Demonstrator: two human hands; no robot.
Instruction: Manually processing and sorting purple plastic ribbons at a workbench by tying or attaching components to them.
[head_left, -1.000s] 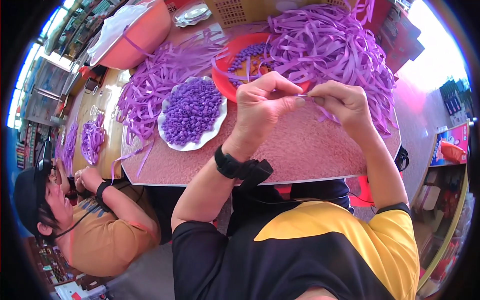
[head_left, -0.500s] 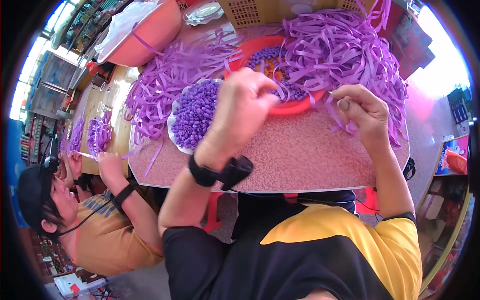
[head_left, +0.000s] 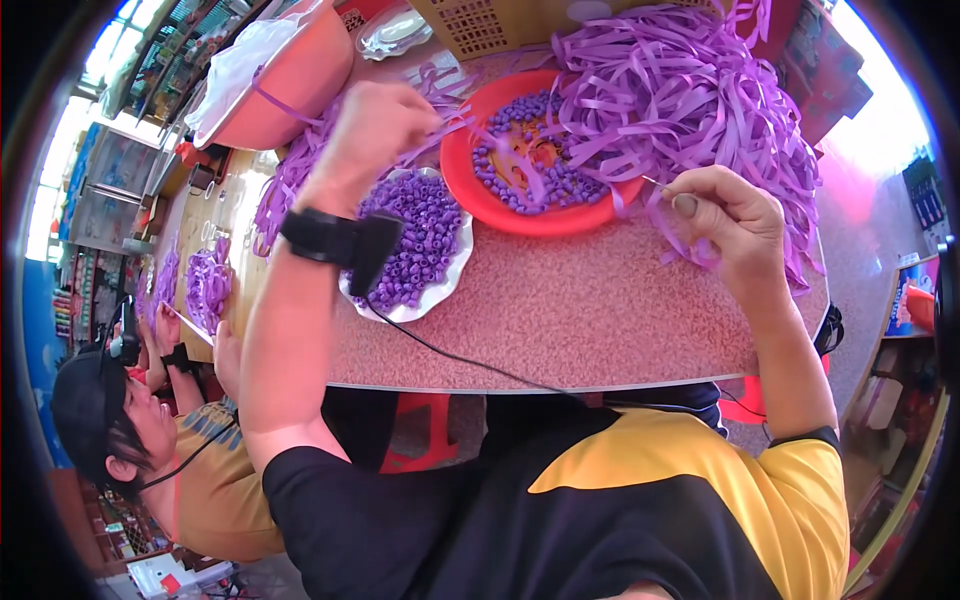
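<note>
My left hand (head_left: 385,120), blurred by motion, is raised over the left heap of purple ribbons (head_left: 290,185). Its fingers look curled together; what they hold, if anything, cannot be made out. Below it stands a white scalloped dish (head_left: 452,275) of purple beads (head_left: 425,230). My right hand (head_left: 728,215) pinches a thin, pale, needle-like piece (head_left: 652,181) between thumb and forefinger at the right rim of a red basin (head_left: 470,205). Purple beads (head_left: 530,205) and ribbon strands lie in that basin. A large pile of purple ribbons (head_left: 690,100) overlaps its right side.
A pink tub (head_left: 290,85) with white plastic stands at the back left, near a clear wrapped packet (head_left: 395,35). A tan crate (head_left: 475,25) is at the back. Another person (head_left: 190,450) works at the left. A black cord (head_left: 470,355) runs from my left wrist.
My left hand has swung left and away from the red basin to above the left ribbons, uncovering the basin and dish. My right hand stays nearly in place with its needle-like piece.
</note>
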